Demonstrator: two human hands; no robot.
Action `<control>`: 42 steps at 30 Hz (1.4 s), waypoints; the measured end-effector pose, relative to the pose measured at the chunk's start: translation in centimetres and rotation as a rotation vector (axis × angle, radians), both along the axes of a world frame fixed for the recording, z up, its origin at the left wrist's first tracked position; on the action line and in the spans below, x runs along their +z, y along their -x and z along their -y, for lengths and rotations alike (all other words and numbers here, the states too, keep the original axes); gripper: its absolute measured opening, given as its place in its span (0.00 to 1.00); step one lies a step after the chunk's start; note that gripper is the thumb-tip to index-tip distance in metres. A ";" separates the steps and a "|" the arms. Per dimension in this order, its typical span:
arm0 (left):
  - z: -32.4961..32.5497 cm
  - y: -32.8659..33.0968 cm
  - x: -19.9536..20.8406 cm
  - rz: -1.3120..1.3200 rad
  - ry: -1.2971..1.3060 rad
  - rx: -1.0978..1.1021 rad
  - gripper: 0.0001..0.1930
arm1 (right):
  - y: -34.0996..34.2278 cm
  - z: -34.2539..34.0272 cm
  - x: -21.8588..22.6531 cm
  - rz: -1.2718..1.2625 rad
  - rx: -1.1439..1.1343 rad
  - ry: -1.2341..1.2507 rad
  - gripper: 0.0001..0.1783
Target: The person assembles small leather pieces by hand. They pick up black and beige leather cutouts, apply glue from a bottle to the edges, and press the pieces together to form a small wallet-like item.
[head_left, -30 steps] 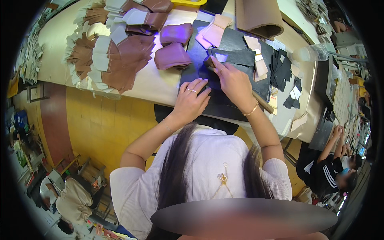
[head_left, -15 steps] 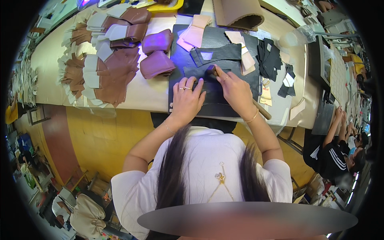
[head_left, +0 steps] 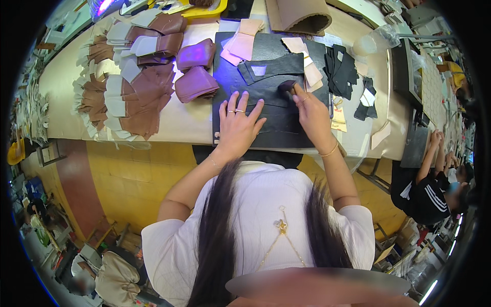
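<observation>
My left hand (head_left: 239, 125) lies with spread fingers on a dark piece of leather (head_left: 266, 113) over the black work board (head_left: 302, 137). To its right, my right hand (head_left: 313, 115) grips a hammer (head_left: 287, 86) close to its dark head. The wooden handle runs back under my right forearm, mostly hidden. Just beyond my hands rests a black curved leather piece (head_left: 279, 66) with a pale patch. Light pink leather pieces (head_left: 243, 43) lie at the board's far left, and more pale pieces (head_left: 310, 69) at its right.
Stacks of brown leather pieces (head_left: 197, 86) and fanned brown pieces with pale ends (head_left: 148, 97) fill the table's left. Black pieces (head_left: 341, 69) lie right of the board. A rolled brown sheet (head_left: 302, 15) and a yellow tray (head_left: 207, 10) stand behind. A co-worker (head_left: 427, 197) sits at the right.
My right hand has moved right with the hammer, away from my left hand. My left hand's fingers have spread wider on the leather.
</observation>
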State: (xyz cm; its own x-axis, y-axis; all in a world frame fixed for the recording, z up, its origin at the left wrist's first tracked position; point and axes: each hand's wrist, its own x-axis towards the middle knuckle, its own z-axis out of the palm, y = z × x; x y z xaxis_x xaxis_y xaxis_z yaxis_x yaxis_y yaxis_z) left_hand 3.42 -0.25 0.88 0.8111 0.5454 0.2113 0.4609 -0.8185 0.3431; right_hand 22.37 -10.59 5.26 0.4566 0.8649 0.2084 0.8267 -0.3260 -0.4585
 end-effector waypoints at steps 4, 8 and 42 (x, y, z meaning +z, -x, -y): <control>0.0 -0.4 0.0 -0.009 -0.006 0.002 0.25 | -0.8 0.5 -0.4 -0.040 -0.077 -0.082 0.19; -0.1 -0.3 -0.1 -0.019 -0.006 -0.003 0.25 | -1.2 0.9 -0.4 -0.071 -0.049 0.066 0.19; -0.8 3.4 18.5 1.264 1.192 -1.169 0.13 | 1.6 -0.5 1.0 -0.004 0.145 0.076 0.25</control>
